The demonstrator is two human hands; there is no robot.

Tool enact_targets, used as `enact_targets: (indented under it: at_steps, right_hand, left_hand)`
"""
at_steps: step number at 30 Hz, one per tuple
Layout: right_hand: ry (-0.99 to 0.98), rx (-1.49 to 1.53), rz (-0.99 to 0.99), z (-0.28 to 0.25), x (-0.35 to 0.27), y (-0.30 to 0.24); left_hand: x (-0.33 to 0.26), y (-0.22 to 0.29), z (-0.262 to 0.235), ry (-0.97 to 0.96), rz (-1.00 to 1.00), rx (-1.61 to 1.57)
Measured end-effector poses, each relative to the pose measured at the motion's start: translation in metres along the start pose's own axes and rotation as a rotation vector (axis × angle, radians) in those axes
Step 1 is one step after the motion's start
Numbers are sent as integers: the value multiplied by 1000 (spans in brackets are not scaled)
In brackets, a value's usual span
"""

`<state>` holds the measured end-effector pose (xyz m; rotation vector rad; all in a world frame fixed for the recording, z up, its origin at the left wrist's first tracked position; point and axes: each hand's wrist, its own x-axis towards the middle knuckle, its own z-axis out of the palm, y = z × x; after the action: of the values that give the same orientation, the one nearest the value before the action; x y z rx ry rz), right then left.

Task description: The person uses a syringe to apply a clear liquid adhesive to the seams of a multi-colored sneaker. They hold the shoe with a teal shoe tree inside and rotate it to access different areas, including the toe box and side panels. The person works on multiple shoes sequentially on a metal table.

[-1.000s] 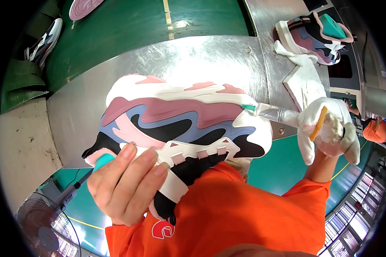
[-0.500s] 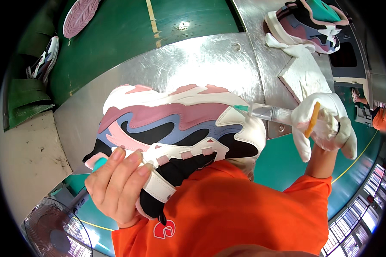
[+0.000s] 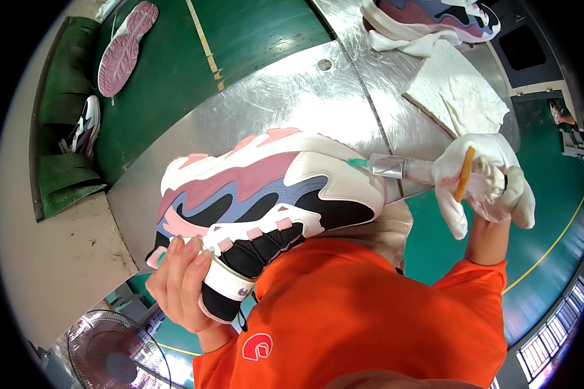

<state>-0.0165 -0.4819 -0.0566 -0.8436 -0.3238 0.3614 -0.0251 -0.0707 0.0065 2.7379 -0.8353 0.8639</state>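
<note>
left hand (image 3: 180, 288) curled, clamped on shoe (image 3: 259, 204) | right hand (image 3: 485, 181) out rightward, clamped on syringe (image 3: 396, 167)

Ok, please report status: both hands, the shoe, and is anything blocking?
Left hand grips shoe. Gloved right hand holds syringe. Shoe side-up, green tip at edge of sole, contact unclear. Nothing seen blocking the tip.

Item: first shoe (image 3: 266, 188) is resting in the left fingers (image 3: 196, 267), toe pointing right. Item: syringe (image 3: 389, 166) is lying in the right fingers (image 3: 459, 223), tip at the shoe's sole edge. Desk (image 3: 272, 97) is extending behind both. Pad (image 3: 435, 91) is lying on the desk, right rear; second shoe (image 3: 428, 19) is sitting behind it. Belt (image 3: 169, 110) is lying beyond the desk, carrying a sole (image 3: 124, 55).
</note>
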Motion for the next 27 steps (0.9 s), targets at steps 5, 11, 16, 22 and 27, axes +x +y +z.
enact_targets:
  at_steps: [5, 11, 16, 22, 27]
  right_hand:
    - [118, 76, -139, -22, -32, 33]
    - [251, 166, -305, -43, -66, 82]
    - [349, 226, -409, -26, -67, 104]
    - [489, 199, -365, 35, -29, 69]
    - [516, 166, -348, 53, -29, 61]
  left_hand:
    - [-12, 17, -1, -22, -37, 84]
    - [-25, 33, 1, 0, -70, 172]
    - [-23, 40, 8, 41, -58, 180]
    - [-21, 42, 10, 67, -28, 210]
    - [-23, 44, 9, 71, -24, 203]
